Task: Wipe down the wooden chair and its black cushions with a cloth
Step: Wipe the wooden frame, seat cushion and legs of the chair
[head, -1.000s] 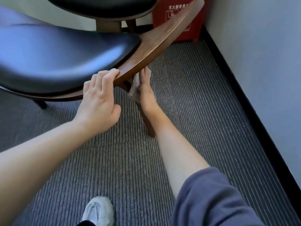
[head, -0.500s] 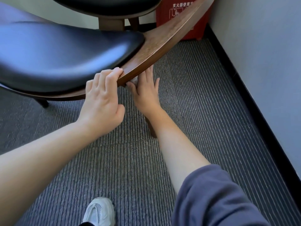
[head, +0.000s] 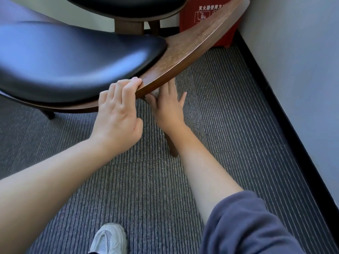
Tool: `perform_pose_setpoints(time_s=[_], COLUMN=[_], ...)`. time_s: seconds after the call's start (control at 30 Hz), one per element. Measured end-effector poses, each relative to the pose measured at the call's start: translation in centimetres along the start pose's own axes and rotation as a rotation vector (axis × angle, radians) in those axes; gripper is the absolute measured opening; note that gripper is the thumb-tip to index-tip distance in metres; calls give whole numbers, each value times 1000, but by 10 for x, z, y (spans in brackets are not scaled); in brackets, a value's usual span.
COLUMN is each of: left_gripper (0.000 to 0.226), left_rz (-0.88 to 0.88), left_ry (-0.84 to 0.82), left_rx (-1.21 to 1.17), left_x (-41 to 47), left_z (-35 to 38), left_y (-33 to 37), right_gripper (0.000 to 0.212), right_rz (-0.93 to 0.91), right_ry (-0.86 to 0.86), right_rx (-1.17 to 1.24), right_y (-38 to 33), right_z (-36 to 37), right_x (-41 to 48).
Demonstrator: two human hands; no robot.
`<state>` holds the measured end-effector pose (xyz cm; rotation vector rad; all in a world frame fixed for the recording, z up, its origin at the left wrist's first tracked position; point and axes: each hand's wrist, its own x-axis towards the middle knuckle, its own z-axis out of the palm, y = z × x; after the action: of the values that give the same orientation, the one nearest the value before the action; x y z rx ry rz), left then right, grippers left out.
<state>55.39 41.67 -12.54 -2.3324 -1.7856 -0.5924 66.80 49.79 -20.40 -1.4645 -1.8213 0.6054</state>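
The wooden chair point(head: 192, 50) has a curved brown seat shell carrying a glossy black seat cushion point(head: 73, 57); a second black cushion point(head: 124, 4) shows at the top. My left hand point(head: 117, 114) grips the shell's front edge, fingers curled over the rim. My right hand point(head: 168, 107) reaches under the shell with fingers straight and spread, pressing a pale cloth point(head: 156, 92) against the underside by the top of the front leg point(head: 172, 147). Only a small patch of cloth shows between thumb and forefinger.
A red box with white printing point(head: 201, 13) stands behind the chair in the corner. A pale wall point(head: 293, 70) with a black baseboard point(head: 286, 116) runs along the right. Striped grey carpet point(head: 229, 116) covers the floor. My white shoe point(head: 108, 239) is below.
My right hand has moved up from the leg to the underside of the seat shell, hiding most of the cloth. My left hand keeps its grip on the rim.
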Motion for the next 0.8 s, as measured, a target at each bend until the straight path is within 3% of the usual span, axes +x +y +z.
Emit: perform_pose_setpoints(time_s=[0.17,0.8], left_gripper=[75,76], left_rz=[-4,-3], left_ry=[27,17], left_rx=[-3,1], left_x=[0,-1], left_z=[2,2], left_y=[1,-1], right_gripper=[65,69], right_rz=[-21,-37], right_ry=[-37,3], right_rx=[-135,-67], right_y=[-7,-1], right_z=[-1,0], right_x=[6,-2])
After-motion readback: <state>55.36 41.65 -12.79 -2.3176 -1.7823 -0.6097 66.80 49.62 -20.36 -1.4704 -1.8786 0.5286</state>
